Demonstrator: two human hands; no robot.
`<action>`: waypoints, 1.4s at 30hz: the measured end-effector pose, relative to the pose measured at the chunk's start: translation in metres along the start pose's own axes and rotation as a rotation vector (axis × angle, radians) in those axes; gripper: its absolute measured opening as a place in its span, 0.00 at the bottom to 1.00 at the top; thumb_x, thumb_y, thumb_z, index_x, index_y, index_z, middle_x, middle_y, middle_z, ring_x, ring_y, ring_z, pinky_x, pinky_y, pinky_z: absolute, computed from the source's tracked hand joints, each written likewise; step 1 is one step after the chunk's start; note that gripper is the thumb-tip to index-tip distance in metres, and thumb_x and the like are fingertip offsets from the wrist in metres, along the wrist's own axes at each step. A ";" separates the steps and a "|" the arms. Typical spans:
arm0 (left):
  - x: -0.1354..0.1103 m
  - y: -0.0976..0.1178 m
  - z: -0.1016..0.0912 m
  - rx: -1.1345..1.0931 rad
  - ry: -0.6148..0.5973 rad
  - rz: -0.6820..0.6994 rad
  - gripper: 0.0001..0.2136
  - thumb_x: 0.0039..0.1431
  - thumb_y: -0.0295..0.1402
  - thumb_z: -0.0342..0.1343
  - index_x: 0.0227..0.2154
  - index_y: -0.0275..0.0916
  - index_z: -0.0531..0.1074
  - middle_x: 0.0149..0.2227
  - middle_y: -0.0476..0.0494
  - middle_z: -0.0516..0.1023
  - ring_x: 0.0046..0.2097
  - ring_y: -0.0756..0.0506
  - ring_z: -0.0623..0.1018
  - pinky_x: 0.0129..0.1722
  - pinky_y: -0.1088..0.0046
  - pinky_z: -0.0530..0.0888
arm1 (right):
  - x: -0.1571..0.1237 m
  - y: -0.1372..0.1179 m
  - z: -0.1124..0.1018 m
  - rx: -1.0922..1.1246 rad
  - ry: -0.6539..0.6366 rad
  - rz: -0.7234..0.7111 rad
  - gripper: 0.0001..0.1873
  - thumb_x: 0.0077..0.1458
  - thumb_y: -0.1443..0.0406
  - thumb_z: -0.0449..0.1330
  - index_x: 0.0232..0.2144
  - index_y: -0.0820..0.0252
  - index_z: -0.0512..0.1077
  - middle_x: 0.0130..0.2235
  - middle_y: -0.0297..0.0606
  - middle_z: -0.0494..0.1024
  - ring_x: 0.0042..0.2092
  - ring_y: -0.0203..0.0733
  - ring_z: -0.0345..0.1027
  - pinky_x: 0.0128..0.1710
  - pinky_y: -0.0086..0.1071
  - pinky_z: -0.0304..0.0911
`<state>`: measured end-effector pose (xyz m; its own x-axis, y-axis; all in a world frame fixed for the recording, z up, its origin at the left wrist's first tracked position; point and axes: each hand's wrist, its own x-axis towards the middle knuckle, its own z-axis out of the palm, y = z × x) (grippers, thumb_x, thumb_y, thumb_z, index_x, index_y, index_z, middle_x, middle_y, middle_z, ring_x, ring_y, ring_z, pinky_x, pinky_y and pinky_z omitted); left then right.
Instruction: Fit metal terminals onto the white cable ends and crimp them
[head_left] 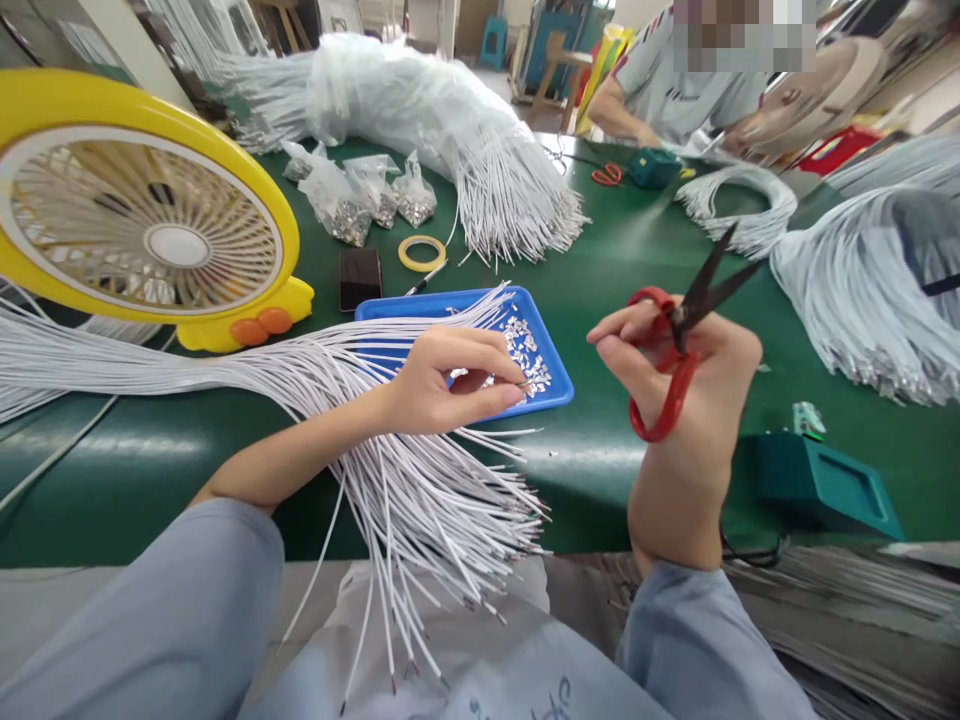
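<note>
My left hand (pixel 461 385) is above the blue tray (pixel 559 385), thumb and forefinger pinched on the end of a wire; only a thin tip shows past the fingertips. Small silvery metal pieces (pixel 529 350) lie in the tray under that hand. A long bundle of white wires (pixel 420 490) runs under my left wrist, some ends lying across the tray and others hanging over the table's front edge. To the right, my right hand (pixel 690 400) is raised with red-handled scissors (pixel 667 400) looped over its fingers, the dark blades spread and pointing away from me.
A yellow fan (pixel 289 230) stands at left. Behind the tray are a phone (pixel 360 278), a tape roll (pixel 421 254), bags of metal parts (pixel 349 215) and a large wrapped wire bundle (pixel 420 110). A green device (pixel 825 485) and coiled wires (pixel 862 290) are at right. Another person (pixel 690 100) sits opposite.
</note>
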<state>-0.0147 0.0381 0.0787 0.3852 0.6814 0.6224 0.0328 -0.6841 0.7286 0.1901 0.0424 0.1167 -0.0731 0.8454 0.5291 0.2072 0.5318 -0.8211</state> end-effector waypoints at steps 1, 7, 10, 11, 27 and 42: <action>0.000 0.002 -0.001 0.011 -0.019 -0.002 0.08 0.56 0.35 0.58 0.25 0.39 0.78 0.23 0.46 0.75 0.22 0.53 0.68 0.20 0.76 0.63 | 0.002 0.003 0.001 -0.009 0.011 -0.008 0.09 0.46 0.72 0.65 0.23 0.56 0.69 0.27 0.31 0.76 0.28 0.36 0.68 0.28 0.32 0.62; -0.006 0.006 0.013 -0.116 -0.409 -0.061 0.09 0.58 0.32 0.57 0.23 0.39 0.76 0.21 0.47 0.72 0.21 0.54 0.65 0.20 0.76 0.62 | 0.006 0.007 0.005 -0.019 0.188 -0.108 0.12 0.50 0.74 0.62 0.22 0.54 0.66 0.25 0.32 0.71 0.30 0.38 0.69 0.33 0.34 0.64; -0.014 -0.008 0.037 -0.210 -0.685 -0.147 0.11 0.62 0.33 0.52 0.27 0.37 0.77 0.26 0.44 0.75 0.25 0.53 0.71 0.25 0.77 0.67 | 0.005 0.005 0.001 -0.039 0.195 -0.092 0.14 0.52 0.69 0.62 0.21 0.53 0.61 0.27 0.33 0.70 0.33 0.40 0.69 0.38 0.36 0.66; -0.018 -0.016 0.046 -0.200 -0.729 -0.165 0.12 0.64 0.33 0.51 0.31 0.36 0.78 0.29 0.42 0.77 0.28 0.52 0.73 0.28 0.77 0.69 | 0.005 0.005 -0.001 -0.048 0.192 -0.088 0.15 0.52 0.68 0.62 0.21 0.52 0.60 0.28 0.33 0.70 0.33 0.40 0.69 0.39 0.36 0.67; -0.040 -0.083 0.133 0.613 -0.814 -0.208 0.15 0.66 0.36 0.45 0.39 0.37 0.77 0.41 0.42 0.75 0.37 0.45 0.78 0.33 0.72 0.68 | -0.004 -0.011 -0.005 0.158 0.207 -0.135 0.15 0.50 0.78 0.59 0.22 0.55 0.63 0.26 0.31 0.71 0.30 0.33 0.66 0.35 0.30 0.66; -0.012 -0.079 0.123 0.742 -0.631 -0.193 0.15 0.66 0.32 0.42 0.38 0.34 0.76 0.41 0.37 0.76 0.36 0.46 0.77 0.35 0.71 0.69 | -0.007 -0.013 -0.019 0.055 0.226 -0.179 0.12 0.54 0.73 0.57 0.24 0.54 0.60 0.28 0.31 0.73 0.32 0.34 0.67 0.37 0.31 0.67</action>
<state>0.0913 0.0521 -0.0212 0.7258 0.6822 0.0881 0.6326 -0.7123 0.3041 0.2065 0.0283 0.1275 0.1164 0.7085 0.6961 0.1565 0.6790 -0.7173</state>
